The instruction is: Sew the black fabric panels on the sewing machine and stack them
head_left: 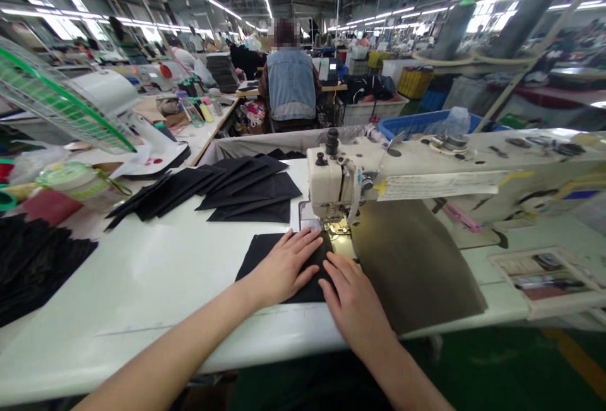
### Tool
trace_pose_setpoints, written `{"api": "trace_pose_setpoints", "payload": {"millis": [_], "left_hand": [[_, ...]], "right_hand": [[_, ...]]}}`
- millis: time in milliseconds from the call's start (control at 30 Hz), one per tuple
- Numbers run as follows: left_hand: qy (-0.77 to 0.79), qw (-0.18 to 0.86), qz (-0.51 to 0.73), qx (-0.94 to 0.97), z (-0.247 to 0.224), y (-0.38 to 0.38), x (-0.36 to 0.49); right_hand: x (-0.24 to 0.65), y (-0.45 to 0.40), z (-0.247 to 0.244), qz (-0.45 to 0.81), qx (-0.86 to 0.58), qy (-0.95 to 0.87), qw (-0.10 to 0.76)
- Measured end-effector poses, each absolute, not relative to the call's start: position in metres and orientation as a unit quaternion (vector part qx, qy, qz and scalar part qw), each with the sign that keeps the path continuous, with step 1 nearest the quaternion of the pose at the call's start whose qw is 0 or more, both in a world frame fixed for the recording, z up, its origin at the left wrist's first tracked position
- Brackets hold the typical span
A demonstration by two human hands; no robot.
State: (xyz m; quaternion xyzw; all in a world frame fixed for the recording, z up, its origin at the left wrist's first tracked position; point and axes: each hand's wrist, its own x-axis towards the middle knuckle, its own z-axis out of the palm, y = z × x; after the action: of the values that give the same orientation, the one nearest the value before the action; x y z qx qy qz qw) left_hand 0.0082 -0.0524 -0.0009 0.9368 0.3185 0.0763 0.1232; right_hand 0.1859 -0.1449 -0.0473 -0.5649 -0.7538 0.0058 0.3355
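A black fabric piece (258, 253) lies flat on the pale sewing table, its right edge close to the needle area of the sewing machine (331, 177). On top of it my left hand (288, 262) rests with fingers stretched out toward the presser foot (338, 229). My right hand (348, 291) is at the fabric's right edge, fingers a little bent and apart, the fingertips touching the edge. A small lamp lights the needle plate just beyond the fingers. Part of the fabric is hidden under both hands.
Black fabric pieces (255, 190) lie overlapping behind the work, and a dark heap (38, 266) sits at far left. A brown sheet (411, 266) covers the table right of the needle. A fan (61, 95), a parts tray (549, 278) and a seated person (291, 86) are around.
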Motion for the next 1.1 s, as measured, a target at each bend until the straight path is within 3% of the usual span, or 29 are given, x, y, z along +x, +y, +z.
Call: {"api": "trace_pose_setpoints", "payload": {"millis": [700, 967, 1100], "left_hand": [[0.283, 0.111, 0.065, 0.95, 0.005, -0.031, 0.003], [0.173, 0.142, 0.097, 0.97, 0.015, -0.096, 0.006], [0.188, 0.13, 0.095, 0.969, 0.016, -0.108, 0.006]], "right_hand": [[0.191, -0.148, -0.042, 0.002, -0.564, -0.764, 0.314], [0.21, -0.193, -0.033, -0.019, -0.514, -0.799, 0.313], [0.234, -0.2, -0.021, -0.048, -0.514, -0.778, 0.358]]}}
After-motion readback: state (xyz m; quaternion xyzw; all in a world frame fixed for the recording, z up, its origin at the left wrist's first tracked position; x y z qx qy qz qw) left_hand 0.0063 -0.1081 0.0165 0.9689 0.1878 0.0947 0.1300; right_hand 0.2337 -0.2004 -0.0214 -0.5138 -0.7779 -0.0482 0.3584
